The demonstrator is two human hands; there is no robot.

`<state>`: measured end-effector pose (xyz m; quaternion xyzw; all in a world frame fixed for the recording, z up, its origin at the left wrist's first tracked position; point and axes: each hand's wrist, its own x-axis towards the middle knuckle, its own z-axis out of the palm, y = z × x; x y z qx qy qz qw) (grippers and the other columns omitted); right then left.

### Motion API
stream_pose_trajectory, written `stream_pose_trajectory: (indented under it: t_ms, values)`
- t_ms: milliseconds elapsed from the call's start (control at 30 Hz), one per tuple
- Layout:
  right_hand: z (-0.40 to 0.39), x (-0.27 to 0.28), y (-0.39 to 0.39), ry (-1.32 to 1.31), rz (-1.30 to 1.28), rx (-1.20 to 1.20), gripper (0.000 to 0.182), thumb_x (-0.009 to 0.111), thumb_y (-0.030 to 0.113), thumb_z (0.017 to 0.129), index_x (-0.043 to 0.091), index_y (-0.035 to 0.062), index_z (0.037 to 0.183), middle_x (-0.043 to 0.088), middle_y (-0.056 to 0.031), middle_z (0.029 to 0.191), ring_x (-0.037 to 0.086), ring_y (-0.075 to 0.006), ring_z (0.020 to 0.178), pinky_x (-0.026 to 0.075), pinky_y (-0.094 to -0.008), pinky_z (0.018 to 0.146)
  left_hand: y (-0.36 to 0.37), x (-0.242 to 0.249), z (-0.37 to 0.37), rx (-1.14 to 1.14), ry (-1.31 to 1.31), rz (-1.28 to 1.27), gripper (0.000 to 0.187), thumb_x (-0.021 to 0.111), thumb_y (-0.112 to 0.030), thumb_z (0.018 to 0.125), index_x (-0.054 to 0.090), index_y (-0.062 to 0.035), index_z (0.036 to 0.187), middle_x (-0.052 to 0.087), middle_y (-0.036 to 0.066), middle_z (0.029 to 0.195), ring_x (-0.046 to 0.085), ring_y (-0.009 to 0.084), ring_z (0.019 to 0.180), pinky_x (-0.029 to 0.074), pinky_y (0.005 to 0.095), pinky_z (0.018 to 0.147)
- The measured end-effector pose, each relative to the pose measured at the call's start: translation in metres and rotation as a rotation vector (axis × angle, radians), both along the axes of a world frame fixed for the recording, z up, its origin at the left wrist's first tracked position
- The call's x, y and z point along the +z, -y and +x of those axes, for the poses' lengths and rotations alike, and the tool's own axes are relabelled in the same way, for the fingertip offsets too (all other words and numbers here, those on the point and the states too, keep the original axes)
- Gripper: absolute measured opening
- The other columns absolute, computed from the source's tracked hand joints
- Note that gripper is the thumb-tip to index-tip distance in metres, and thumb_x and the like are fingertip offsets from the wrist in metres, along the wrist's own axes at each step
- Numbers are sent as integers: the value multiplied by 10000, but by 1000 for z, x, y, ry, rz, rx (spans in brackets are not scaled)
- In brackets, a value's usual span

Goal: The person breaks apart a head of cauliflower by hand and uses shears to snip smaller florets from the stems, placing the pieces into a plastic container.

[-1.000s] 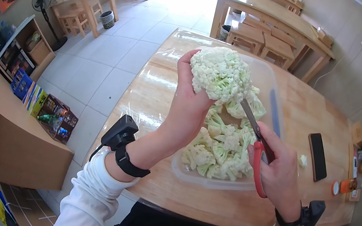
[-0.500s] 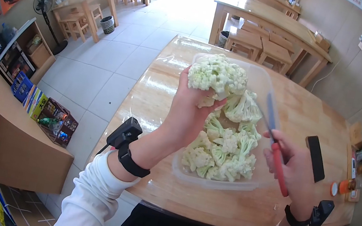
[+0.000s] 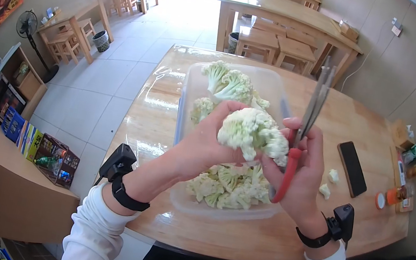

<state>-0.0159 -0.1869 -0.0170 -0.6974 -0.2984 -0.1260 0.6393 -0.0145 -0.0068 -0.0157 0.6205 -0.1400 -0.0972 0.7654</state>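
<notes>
Over the table, my left hand (image 3: 207,136) grips a piece of cauliflower (image 3: 253,132) from its left side. The fingers of my right hand (image 3: 300,182) are wrapped round red-handled scissors (image 3: 290,169), whose metal blades point upward. That hand also appears to touch the right side of the cauliflower piece. Below both hands is a clear plastic container (image 3: 188,90). Cut cauliflower florets (image 3: 228,186) lie in its near part, and larger florets (image 3: 230,85) lie at its far end. My hands cover the middle of the container.
A black phone (image 3: 351,169) lies on the wooden table (image 3: 147,219), right of the container. Small cauliflower bits (image 3: 329,183) are beside it. Jars (image 3: 400,193) and a tissue box (image 3: 402,133) stand along the right wall. A cabinet (image 3: 31,188) is at the left.
The held cauliflower has come lower and my right hand has moved in against it. The scissors now point straight up. Larger florets show at the container's far end, and small bits beside the phone.
</notes>
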Motion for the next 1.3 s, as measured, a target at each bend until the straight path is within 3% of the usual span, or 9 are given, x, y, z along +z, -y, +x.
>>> stream_pose_trajectory:
  t_ms: [100,133,233,300,400,633,767,1033,1300]
  values:
    - [2,7,4,-11,73,-99,530,662,-58,728,408,69,1176,462,2,950,486,-51,844,443,-182,706,-1,4,-4,20,-147,-143,574,650,-120,798,357,-70,1289,521,94,1184,556,192,1053,490,329,843]
    - [1,9,5,-194,191,-78,505,645,-57,744,401,73,1166,461,0,957,492,-44,823,438,-172,672,-2,5,-5,23,-148,-143,574,650,-120,798,357,-70,1289,521,94,1184,556,192,1053,490,329,843]
    - [2,30,18,-237,113,-71,498,666,-23,750,420,65,1174,472,3,922,487,-42,761,432,-175,658,-8,11,-6,17,-116,-325,572,610,-226,835,348,-81,1322,494,96,1242,492,207,1156,438,378,938]
    - [1,44,29,-421,-213,-39,488,695,24,747,460,41,1175,509,-4,873,491,-56,742,434,-192,671,-7,9,-1,32,-43,-419,566,618,-182,835,344,-76,1318,494,86,1224,500,199,1130,433,384,942]
    - [-7,52,40,-320,-431,-165,486,718,61,732,499,20,1164,543,-17,840,504,-74,749,441,-216,690,-5,9,0,50,31,-541,555,620,-144,841,343,-67,1315,498,75,1205,500,195,1116,416,391,956]
    - [-24,66,47,-156,-618,-65,517,731,60,697,514,17,1164,533,-43,797,495,-99,702,431,-224,656,-15,0,3,61,-11,-618,622,601,-233,839,309,-61,1360,390,102,1362,397,230,1244,330,435,1049]
    - [-27,58,37,-106,-580,-24,523,744,77,683,521,23,1153,506,-28,743,468,-85,654,401,-218,581,-15,3,4,24,35,-747,516,613,-172,850,383,-76,1302,488,61,1268,442,174,1187,333,372,1017]
    - [-26,55,38,-221,-586,80,527,755,103,692,519,16,1155,508,-12,737,443,-72,596,380,-218,537,-8,4,5,11,263,-668,716,633,-200,844,204,-112,1411,353,56,1374,330,171,1267,262,345,1057]
    - [-29,52,29,-487,-353,153,515,726,112,747,488,-20,1184,495,4,762,432,-51,647,381,-191,584,-5,11,-1,144,218,-692,772,717,-68,755,251,-98,1370,365,68,1347,349,189,1261,314,351,1052]
